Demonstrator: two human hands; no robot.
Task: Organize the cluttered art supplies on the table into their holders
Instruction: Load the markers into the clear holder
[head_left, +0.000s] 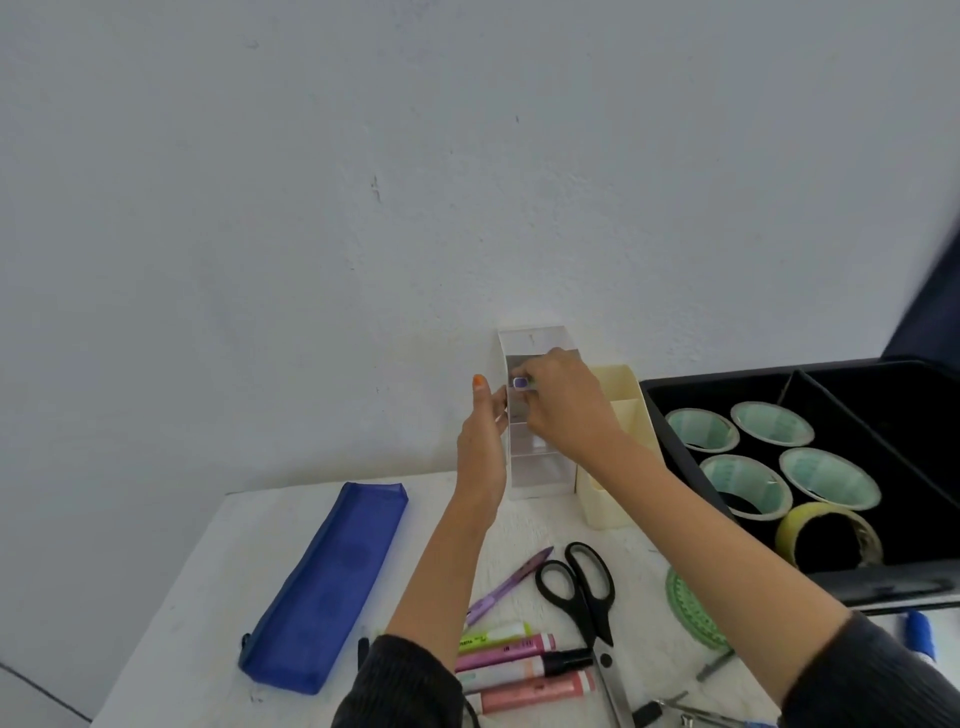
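A white tiered holder (535, 470) with clear compartments stands against the wall at the table's far edge. My left hand (485, 431) rests against the holder's left side, fingers straight. My right hand (561, 402) pinches a small purple-ended item (520, 383) at the holder's upper compartment; what the item is cannot be told. A cream holder (610, 499) stands right of the white one. On the table lie black scissors (587, 597), a purple pen (511, 582) and several highlighters (519, 665).
A blue mesh pencil case (332, 582) lies at the left. A black tray (670, 410) at the right holds several tape rolls (748, 483). A green round protractor (691, 608) and a blue-capped marker (919, 636) lie near its front. The white table (208, 597) ends left.
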